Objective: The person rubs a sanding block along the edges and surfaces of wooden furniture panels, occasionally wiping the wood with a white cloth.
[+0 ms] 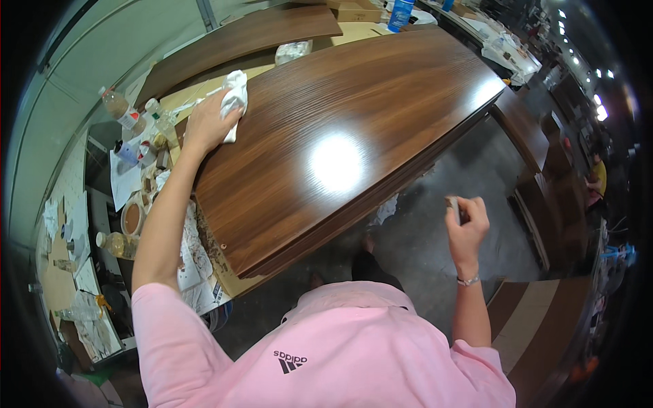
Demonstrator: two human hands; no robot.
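A large, dark brown wood-grain panel point(272, 170) lies in front of me, with glare from a light on its glossy top. My left hand point(209, 124) is closed round a crumpled white cloth point(235, 92) at the panel's left edge. Part of the cloth rests on the surface. Out past the panel's near right edge, my right hand point(466, 228) is raised over the floor, fingers curled round a small pale piece with a brown end point(451, 202). Most of that piece is hidden by the fingers, so its kind is unclear.
Bottles point(119, 109), a brown-stained round container point(133, 216) and a bottle of yellowish liquid point(117, 245) crowd the left side. Another brown panel point(252, 34) lies beyond mine. A blue bottle point(400, 15) stands at the far edge. More panels point(544, 313) are at the right.
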